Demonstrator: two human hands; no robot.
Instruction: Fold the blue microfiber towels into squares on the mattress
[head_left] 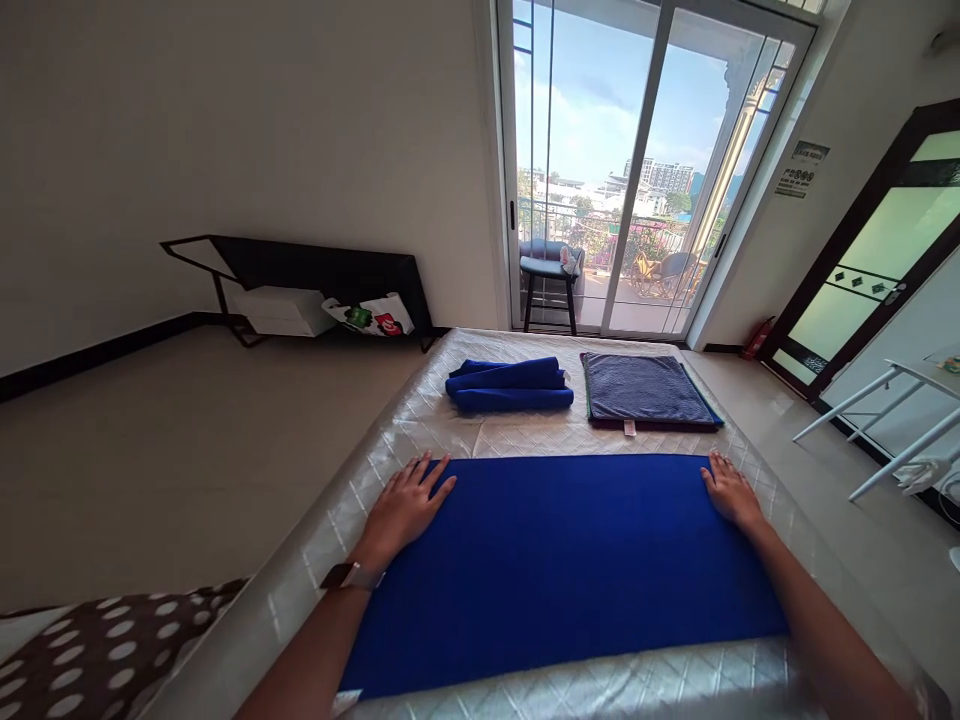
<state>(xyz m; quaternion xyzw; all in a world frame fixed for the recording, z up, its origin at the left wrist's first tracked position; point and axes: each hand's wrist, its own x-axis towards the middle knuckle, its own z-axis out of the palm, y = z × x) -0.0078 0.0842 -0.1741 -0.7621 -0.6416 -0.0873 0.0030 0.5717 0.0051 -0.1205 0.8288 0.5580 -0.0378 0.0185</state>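
Note:
A blue cloth (577,560) lies spread flat across the pale quilted mattress (352,500). My left hand (409,505) rests on its far left corner, fingers spread. On the far right corner lies my right hand (731,488), its fingers stretched out and the palm down. Beyond the cloth, a loosely folded blue bundle of cloth (514,385) sits at the left. Beside that bundle, on the right, is a flat stack of folded towels (645,388), a grey one uppermost.
A brown polka-dot fabric (112,645) is at the lower left. Against the wall stands a black-framed rack (315,265) with a white box (281,312) and a printed bag (375,316). Behind the mattress are sliding glass doors (637,180); a white-legged table (900,400) stands at right.

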